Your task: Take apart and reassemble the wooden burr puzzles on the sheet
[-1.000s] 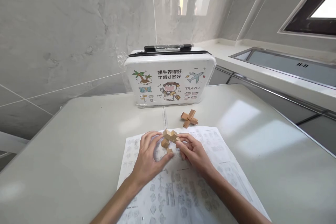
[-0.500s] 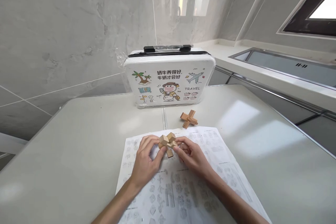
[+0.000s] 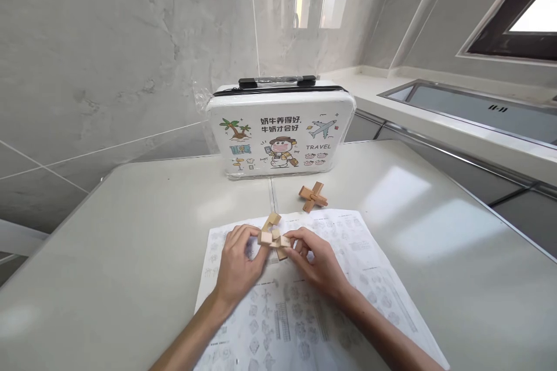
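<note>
Pale wooden puzzle pieces (image 3: pixel 266 238), notched and partly fitted together, are held between both hands above a printed sheet (image 3: pixel 287 295). My left hand (image 3: pixel 241 261) pinches their left side between thumb and fingers. On the other side my right hand (image 3: pixel 317 258) grips a block end in the same way. One notched bar sticks up and away at the back, and another block end points down below. Fingers cover part of the joints, so how the pieces interlock is unclear. Just beyond the sheet lies a darker, cross-shaped wooden puzzle (image 3: pixel 313 196), touched by neither hand.
A white cartoon-printed case (image 3: pixel 281 139) in clear plastic stands at the back of the pale table (image 3: pixel 130 232), near the tiled wall. To the right, a counter with a sink (image 3: pixel 474 113) runs along the table's side.
The wooden pieces have been turned in my hands, so a notched bar now points up and back and different block faces show. The cross-shaped puzzle has stayed in place.
</note>
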`<state>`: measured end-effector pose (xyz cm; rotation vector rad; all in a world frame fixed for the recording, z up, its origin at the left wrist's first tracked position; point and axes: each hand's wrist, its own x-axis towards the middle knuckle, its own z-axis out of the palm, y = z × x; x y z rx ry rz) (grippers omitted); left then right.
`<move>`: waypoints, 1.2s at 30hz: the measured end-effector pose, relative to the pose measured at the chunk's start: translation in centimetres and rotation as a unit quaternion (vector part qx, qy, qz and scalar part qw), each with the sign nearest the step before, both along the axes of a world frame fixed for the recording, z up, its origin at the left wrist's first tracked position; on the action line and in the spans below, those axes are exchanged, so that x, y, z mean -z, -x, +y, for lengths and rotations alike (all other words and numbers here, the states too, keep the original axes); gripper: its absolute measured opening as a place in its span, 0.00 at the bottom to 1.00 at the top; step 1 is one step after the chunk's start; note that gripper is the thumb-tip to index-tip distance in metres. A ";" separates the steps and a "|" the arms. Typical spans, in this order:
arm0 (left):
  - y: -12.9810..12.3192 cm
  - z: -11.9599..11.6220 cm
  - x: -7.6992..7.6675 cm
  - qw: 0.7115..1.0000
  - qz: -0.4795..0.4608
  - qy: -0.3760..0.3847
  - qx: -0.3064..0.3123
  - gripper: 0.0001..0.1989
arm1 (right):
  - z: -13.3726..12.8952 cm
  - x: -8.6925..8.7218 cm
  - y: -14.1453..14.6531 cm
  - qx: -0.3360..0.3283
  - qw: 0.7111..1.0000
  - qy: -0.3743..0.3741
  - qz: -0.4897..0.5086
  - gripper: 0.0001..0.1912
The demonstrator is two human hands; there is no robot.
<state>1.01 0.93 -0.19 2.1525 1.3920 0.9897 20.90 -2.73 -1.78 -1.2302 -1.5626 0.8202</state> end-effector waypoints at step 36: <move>0.8 -0.2 -0.1 0.966 0.164 -0.036 0.196 0.35 | -0.3 0.8 0.4 0.054 0.959 -0.069 -0.269 0.03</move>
